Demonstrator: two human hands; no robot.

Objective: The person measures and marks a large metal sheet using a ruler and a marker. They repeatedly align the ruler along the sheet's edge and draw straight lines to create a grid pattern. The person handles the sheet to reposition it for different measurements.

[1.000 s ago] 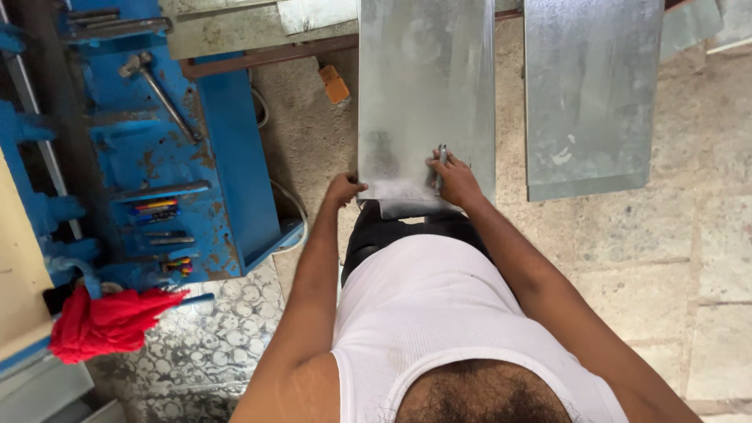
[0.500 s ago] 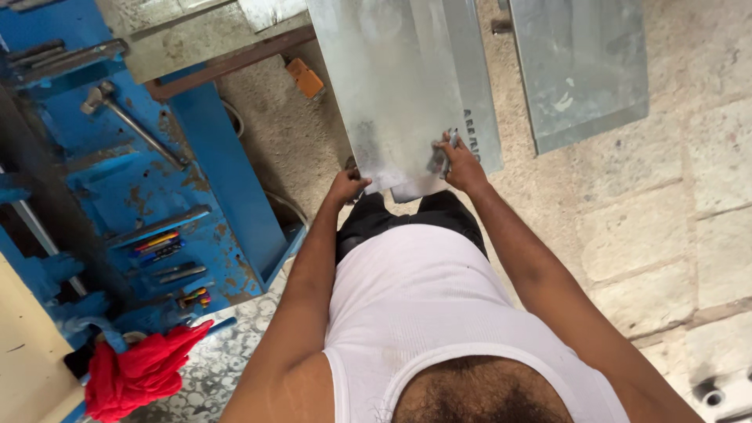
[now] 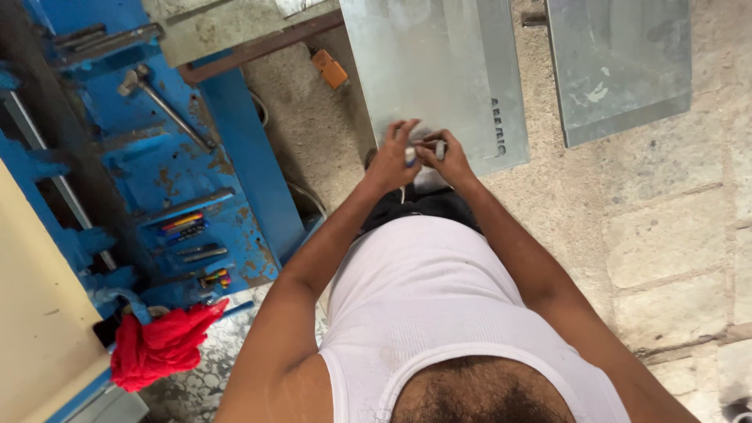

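cream panel [image 3: 35, 313]: far left edge, flat, pale.
red cloth [image 3: 160, 348]: bunched, hanging at the lower left, just beside the cream panel and touching the foot of the blue machine.
blue machine [image 3: 157, 157]: left side, paint chipped, rust patches. a long metal handle [image 3: 164, 110] lies slanted across its top part. small coloured tools [image 3: 184, 225] sit in a slot lower down; too small to tell what kind.
rusty bar [image 3: 251, 51]: runs slanted across the top, from the blue machine toward the metal sheet.
orange block [image 3: 330, 69]: on the floor near the top, between the blue machine and the metal sheet.
left hand [image 3: 390, 160]: over the near edge of the metal sheet, fingers curled, grip closed on a small white and blue piece [image 3: 410, 157], likely a marker cap; can't tell for sure.
right hand [image 3: 445, 160]: touching the left hand, grip closed on a marker [image 3: 439, 149], held just above the sheet.
metal sheet [image 3: 431, 70]: grey, flat, centre top, near edge under both hands, dark lettering near its right edge.
second metal sheet [image 3: 619, 66]: top right, well apart from the hands, a strip of floor between the two sheets.
floor [image 3: 674, 235]: rough stone slabs, right side.
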